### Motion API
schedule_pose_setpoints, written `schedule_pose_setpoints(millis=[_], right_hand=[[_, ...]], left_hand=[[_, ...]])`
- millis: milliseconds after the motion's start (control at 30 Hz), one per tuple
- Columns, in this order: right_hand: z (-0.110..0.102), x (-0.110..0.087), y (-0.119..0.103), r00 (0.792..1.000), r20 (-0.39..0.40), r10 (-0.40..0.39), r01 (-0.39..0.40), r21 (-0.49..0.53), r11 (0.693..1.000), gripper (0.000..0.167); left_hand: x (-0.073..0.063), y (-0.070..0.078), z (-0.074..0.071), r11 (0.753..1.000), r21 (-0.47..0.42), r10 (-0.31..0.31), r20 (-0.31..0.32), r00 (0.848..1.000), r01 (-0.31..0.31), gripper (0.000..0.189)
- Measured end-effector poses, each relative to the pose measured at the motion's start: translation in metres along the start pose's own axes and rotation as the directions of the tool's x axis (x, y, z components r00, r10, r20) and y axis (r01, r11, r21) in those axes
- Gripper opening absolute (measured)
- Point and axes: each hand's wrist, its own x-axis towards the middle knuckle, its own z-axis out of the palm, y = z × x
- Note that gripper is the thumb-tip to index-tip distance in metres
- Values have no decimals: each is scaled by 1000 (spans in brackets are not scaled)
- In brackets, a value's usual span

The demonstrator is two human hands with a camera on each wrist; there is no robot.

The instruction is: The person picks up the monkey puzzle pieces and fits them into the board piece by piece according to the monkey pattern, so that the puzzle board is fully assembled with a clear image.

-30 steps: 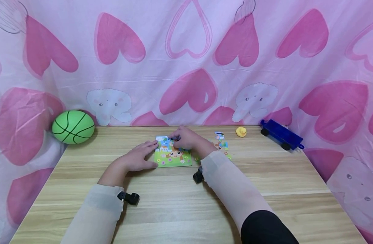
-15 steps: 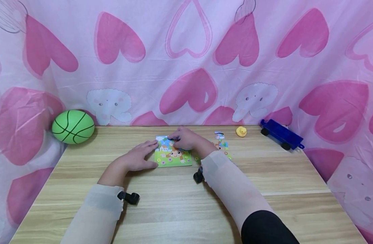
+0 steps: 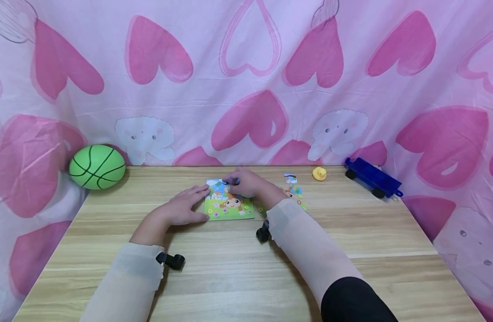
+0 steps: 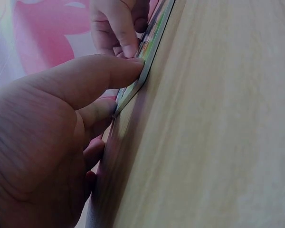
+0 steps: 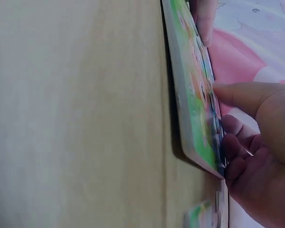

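In the head view a puzzle board (image 3: 229, 212) with a monkey picture lies flat on the wooden table. My left hand (image 3: 184, 206) rests at its left side, fingers extended. The thumb (image 4: 128, 70) touches the near corner in the left wrist view. Over the board's upper part, my right hand (image 3: 248, 182) pinches a small dark-looking puzzle piece (image 3: 231, 181) and covers the board's upper right. In the right wrist view the right thumb (image 5: 237, 97) reaches the board's face, with the other fingers curled by its edge. Loose puzzle pieces (image 3: 291, 190) lie right of the board, partly behind my right wrist.
A green ball (image 3: 97, 167) sits at the table's back left. Toward the back right are a yellow rubber duck (image 3: 319, 173) and a blue toy trailer (image 3: 373, 177). Behind the table (image 3: 230, 277) hangs a pink heart-patterned cloth (image 3: 198, 107).
The puzzle piece at my right fingertips shifts slightly in angle, showing less of its face half a second ago than now. Both hands and the board stay nearly in place.
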Motion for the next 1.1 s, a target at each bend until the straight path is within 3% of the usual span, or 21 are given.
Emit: schedule_pose_setpoints(millis=[200,433,600,733,1100], right_hand=[[-18,-17,6,998,-58,28,-17,183,983,42],[-53,-46,23,990,-142,-6,34,192,981,43],[-73,-69,47,976,-215,22,13,158,987,40],[-86,-87,69,970,-230,75,-35,172,985,40],[-89,-110,125,952,-240,192,-149,185,971,40]], left_hand=[[0,1,1,1000,4,3,-1,1000,-3,94],[0,0,2,1000,6,12,-14,1000,-12,93],[-1,0,1,1000,10,7,-15,1000,-6,94],[-1,1,-1,1000,12,5,-17,1000,-5,94],[-2,2,1,1000,8,4,-12,1000,-4,94]])
